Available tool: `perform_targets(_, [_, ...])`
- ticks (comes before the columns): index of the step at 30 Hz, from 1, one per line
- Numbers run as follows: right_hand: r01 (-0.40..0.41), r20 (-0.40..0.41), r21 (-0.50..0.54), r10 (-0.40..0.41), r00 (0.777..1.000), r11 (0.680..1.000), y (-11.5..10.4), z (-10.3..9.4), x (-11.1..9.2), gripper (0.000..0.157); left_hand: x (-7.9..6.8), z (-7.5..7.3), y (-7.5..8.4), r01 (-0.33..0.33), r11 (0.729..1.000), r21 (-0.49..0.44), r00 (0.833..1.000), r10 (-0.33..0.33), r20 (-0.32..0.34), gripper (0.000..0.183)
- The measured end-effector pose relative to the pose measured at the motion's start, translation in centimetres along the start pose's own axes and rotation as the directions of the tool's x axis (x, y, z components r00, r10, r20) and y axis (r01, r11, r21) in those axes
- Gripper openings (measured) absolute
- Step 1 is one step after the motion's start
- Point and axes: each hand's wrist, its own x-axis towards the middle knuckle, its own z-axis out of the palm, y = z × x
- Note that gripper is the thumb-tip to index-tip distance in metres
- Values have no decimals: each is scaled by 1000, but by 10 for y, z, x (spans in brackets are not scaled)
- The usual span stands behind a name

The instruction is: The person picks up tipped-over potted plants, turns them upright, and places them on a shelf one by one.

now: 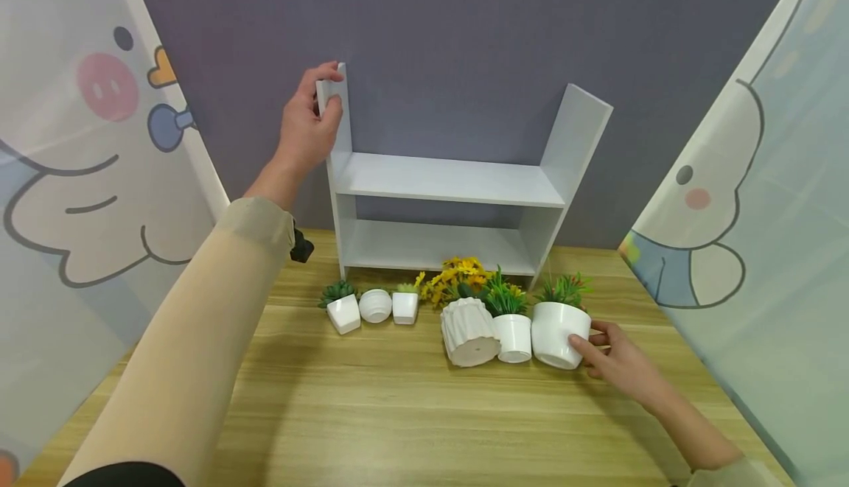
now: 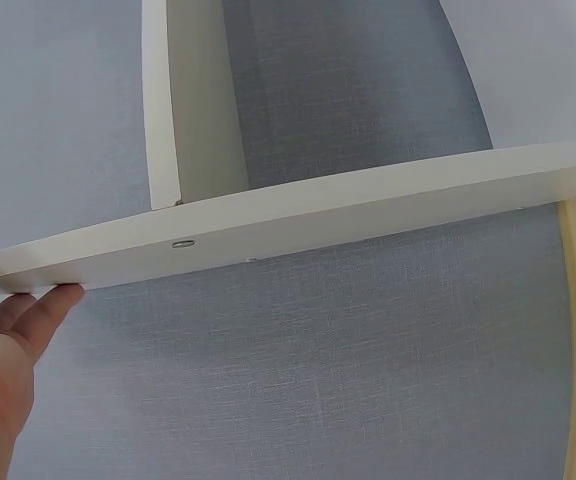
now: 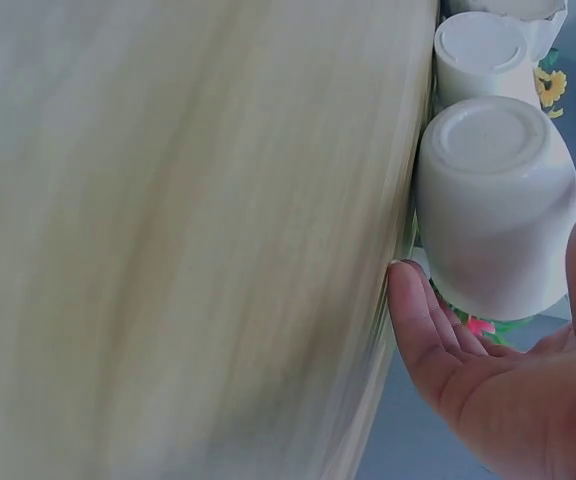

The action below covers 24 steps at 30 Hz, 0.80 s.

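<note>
In the head view, my left hand [image 1: 309, 120] grips the upper end of the left side panel of a white shelf [image 1: 451, 177]; its thumb lies on the front. The left wrist view shows the fingers [image 2: 53, 315] against the panel's outer face. My right hand [image 1: 620, 362] is at the right side of a large white potted plant [image 1: 558, 331], thumb over the pot's front side. Seen from the right wrist, the pot [image 3: 498, 220] lies base toward the camera between thumb and fairly straight fingers [image 3: 423, 320]; firm contact cannot be made out.
Beside that pot lie a smaller white potted plant [image 1: 514, 336] and a ribbed pot with yellow flowers [image 1: 469, 328]. Further left are small white pots [image 1: 376, 306], some with succulents. All lie on a wooden tabletop [image 1: 371, 413] before a grey wall [image 1: 451, 45].
</note>
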Motion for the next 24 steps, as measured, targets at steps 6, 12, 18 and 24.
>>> perform_targets(6, [7,29,30,-8,1000,1000,-2,3,1,89,0,0,-1,-1,1000,2,1000,1,0,36])
perform_targets(12, [32,35,64,-34,999,997,-2,4,3,91,-1,0,-2,-4,1000,4,1000,4,3,37])
perform_targets(18, [42,37,101,-46,998,994,1,3,3,91,0,0,-1,-8,1000,-2,1000,8,6,36])
perform_targets(24, [85,13,139,-87,996,987,2,3,3,93,0,-1,-2,-13,1000,-3,1000,13,1,36])
